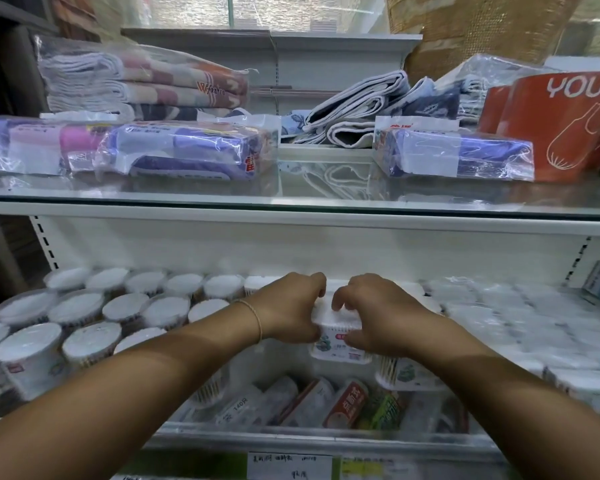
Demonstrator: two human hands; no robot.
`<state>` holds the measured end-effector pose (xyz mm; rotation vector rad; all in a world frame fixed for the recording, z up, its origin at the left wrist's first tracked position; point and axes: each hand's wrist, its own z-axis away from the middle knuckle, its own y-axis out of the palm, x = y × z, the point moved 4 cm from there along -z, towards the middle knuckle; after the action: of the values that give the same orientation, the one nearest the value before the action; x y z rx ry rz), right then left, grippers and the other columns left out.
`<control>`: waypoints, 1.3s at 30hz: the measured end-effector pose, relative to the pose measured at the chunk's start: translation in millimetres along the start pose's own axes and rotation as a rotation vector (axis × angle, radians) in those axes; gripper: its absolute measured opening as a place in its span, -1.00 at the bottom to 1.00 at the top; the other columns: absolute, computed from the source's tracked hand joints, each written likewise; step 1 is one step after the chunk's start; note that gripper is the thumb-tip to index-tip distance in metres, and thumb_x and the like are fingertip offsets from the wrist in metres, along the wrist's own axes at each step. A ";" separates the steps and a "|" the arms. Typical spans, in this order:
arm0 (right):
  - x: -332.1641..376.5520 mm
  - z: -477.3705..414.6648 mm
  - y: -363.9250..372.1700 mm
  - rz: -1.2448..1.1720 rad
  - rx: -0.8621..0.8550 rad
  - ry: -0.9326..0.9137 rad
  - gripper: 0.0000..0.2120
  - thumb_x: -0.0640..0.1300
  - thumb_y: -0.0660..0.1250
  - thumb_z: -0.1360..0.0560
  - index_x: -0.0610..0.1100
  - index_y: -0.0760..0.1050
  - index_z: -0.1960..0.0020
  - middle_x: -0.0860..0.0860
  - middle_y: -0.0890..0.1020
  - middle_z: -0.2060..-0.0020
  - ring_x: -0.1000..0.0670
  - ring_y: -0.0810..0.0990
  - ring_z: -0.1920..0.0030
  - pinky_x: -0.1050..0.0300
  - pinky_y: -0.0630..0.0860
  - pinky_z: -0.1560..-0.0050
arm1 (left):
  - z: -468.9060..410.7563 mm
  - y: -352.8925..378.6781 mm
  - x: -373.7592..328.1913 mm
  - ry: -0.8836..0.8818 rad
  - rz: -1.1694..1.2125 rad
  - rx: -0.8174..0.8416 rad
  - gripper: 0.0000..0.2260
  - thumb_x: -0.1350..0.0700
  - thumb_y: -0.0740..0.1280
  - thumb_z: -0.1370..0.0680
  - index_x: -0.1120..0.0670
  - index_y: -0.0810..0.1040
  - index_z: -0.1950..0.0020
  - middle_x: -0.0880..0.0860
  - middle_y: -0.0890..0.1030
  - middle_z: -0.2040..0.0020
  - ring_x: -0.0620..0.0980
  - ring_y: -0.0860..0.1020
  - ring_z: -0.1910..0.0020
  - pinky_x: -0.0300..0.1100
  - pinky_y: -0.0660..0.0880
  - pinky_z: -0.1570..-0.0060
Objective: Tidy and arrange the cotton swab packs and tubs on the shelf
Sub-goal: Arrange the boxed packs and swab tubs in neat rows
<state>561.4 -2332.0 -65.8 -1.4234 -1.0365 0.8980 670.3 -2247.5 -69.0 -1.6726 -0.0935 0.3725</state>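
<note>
From the head camera, a white shelf point(291, 251) sits under a glass shelf point(291, 199). Round tubs point(77, 310) with white lids stand in rows on its left side. Wrapped packs point(499, 317) fill its right side. Between them, the left hand point(291, 306) and the right hand point(378, 313) both curl their fingers over a small swab box point(336, 336), with thumbs on its front. Folded towels point(146, 81) in clear bags and an orange box point(561, 123) lie on the glass shelf.

The wrapped packs look blurry. The left arm hides some tubs. The orange box is cut off at the edge. I cannot tell if the swab box rests on anything.
</note>
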 end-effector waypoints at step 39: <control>-6.6 14.4 -0.2 -0.067 -0.027 0.004 -0.64 0.14 0.37 -0.50 0.10 0.48 -0.27 0.12 0.48 -0.16 0.06 0.39 -0.23 0.16 0.38 -0.24 | -2.2 -70.7 51.8 -0.102 -0.096 -0.103 -0.77 -0.01 0.45 -0.41 -0.01 0.54 -0.01 0.00 0.59 0.08 0.00 0.53 0.15 -0.19 0.44 0.24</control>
<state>545.7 -2333.4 -67.4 -1.4040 -1.0907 0.8351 730.7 -2225.2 -9.5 -1.7434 -0.2720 0.3861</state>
